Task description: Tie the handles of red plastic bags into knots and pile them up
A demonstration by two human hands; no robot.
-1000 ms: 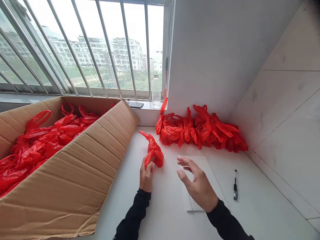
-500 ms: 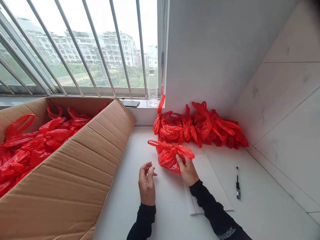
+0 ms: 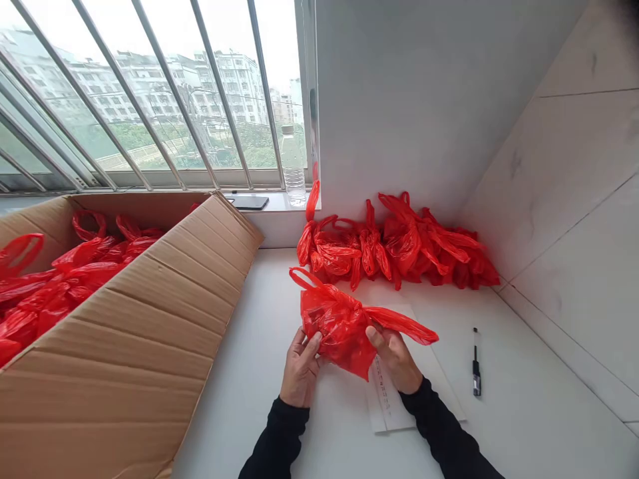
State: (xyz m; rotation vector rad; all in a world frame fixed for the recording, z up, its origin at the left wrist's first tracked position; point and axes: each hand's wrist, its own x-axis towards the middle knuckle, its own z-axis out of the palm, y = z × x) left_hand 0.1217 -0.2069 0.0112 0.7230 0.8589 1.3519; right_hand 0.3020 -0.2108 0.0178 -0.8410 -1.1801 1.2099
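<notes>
Between my hands is a knotted red plastic bag [image 3: 337, 326], its two handle loops sticking out left and right. My left hand [image 3: 301, 369] grips its lower left side, thumb on the front. My right hand [image 3: 394, 356] holds the right side, with the thumb over the plastic below the right loop. The bag's contents cannot be made out through the film. Under the bag and my right hand lies a white paper pad [image 3: 424, 372] with handwriting along its left part. A row of similar red bags [image 3: 394, 246] rests against the wall behind.
A large open cardboard box [image 3: 130, 346] full of red bags [image 3: 74, 279] takes up the left. A black pen [image 3: 476, 372] lies right of the pad on the white table [image 3: 239, 399]. On the sill are a clear bottle [image 3: 293, 169] and a dark phone [image 3: 249, 202], before a barred window.
My left hand has moved up and taken hold of the bag's left side. The bag has come closer and turned, its right loop now extended. My right hand has shifted slightly right.
</notes>
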